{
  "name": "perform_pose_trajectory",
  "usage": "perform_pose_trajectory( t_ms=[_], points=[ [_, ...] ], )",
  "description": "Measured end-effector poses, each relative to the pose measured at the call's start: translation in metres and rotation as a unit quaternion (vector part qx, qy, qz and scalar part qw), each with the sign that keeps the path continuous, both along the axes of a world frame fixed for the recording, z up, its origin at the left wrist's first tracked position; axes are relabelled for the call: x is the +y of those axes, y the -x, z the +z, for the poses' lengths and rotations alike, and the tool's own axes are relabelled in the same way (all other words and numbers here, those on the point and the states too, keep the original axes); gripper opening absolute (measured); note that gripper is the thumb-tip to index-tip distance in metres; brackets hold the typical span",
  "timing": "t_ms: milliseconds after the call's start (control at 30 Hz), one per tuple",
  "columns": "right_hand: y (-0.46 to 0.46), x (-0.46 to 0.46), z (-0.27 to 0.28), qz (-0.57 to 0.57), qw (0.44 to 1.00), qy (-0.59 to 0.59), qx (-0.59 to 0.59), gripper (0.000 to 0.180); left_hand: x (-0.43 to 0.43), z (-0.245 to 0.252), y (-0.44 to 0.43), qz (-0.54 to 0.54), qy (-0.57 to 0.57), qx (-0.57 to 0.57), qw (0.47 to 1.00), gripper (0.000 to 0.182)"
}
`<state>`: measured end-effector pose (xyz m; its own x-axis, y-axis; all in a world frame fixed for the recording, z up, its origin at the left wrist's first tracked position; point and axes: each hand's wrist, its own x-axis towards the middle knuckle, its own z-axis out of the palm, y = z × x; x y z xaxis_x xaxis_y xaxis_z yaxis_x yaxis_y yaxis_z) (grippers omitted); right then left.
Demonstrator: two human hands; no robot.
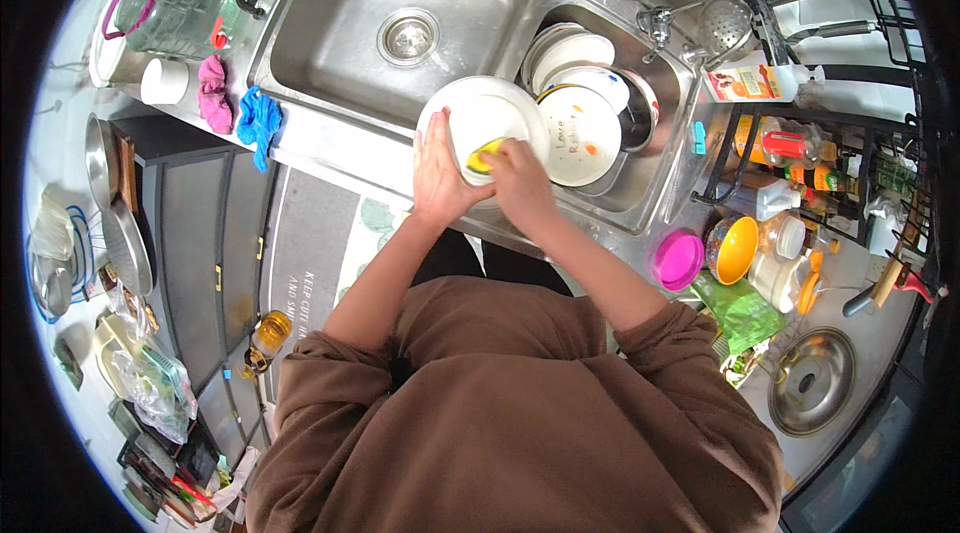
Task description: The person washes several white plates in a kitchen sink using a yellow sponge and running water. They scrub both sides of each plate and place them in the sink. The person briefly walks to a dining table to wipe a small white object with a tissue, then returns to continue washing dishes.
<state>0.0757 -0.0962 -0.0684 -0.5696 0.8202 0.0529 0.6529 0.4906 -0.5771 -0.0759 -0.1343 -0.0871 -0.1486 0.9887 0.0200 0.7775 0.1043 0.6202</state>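
A white plate (480, 102) is tilted over the divider between the two sink basins. My left hand (441, 177) grips its near left side, fingers spread along the rim. In my right hand (523, 184) is a yellow sponge (486, 156), pressed against the plate's face. Just right of it, a white plate with printed lettering (583, 147) lies in the smaller basin (637, 210). Behind that stand several stacked white dishes (574, 57) and a dark pot (640, 109). The large steel basin (330, 30) shows its drain (408, 36) on the left.
A blue cloth (259, 124) and a pink cloth (214, 94) lie on the left counter beside a glass jar (180, 4). The faucet (657, 30) rises behind the small basin. At right are a detergent bottle (757, 83), a magenta lid (678, 260) and an orange bowl (732, 249).
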Motion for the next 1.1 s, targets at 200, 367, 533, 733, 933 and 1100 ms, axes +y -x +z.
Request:
perform_pose_trajectory(
  t_ms=[200,367,533,733,933,1100],
  points=[
    [0.0,0.044,-0.002,-0.064,0.995,-0.068,-0.022,0.022,0.0,0.009,0.004,-0.01,0.012,-0.018,1.0,0.129],
    [0.05,0.036,-0.01,-0.002,0.998,-0.055,0.006,0.024,0.001,0.003,0.007,-0.013,-0.007,-0.031,0.999,0.127],
    [0.01,0.013,0.005,0.074,0.997,-0.033,-0.007,0.025,0.001,0.006,0.013,-0.02,-0.004,-0.032,0.999,0.127],
    [0.032,0.049,-0.005,0.009,0.996,-0.065,0.063,0.022,0.0,0.005,0.016,-0.034,0.018,-0.037,0.999,0.13],
    [0.024,0.01,0.0,0.062,0.997,0.01,0.038,0.021,0.002,0.0,0.023,-0.046,0.008,-0.039,0.998,0.129],
    [-0.024,0.008,0.021,0.081,0.996,0.028,-0.027,0.028,0.002,0.003,0.026,-0.059,0.009,-0.032,0.998,0.125]
  ],
)
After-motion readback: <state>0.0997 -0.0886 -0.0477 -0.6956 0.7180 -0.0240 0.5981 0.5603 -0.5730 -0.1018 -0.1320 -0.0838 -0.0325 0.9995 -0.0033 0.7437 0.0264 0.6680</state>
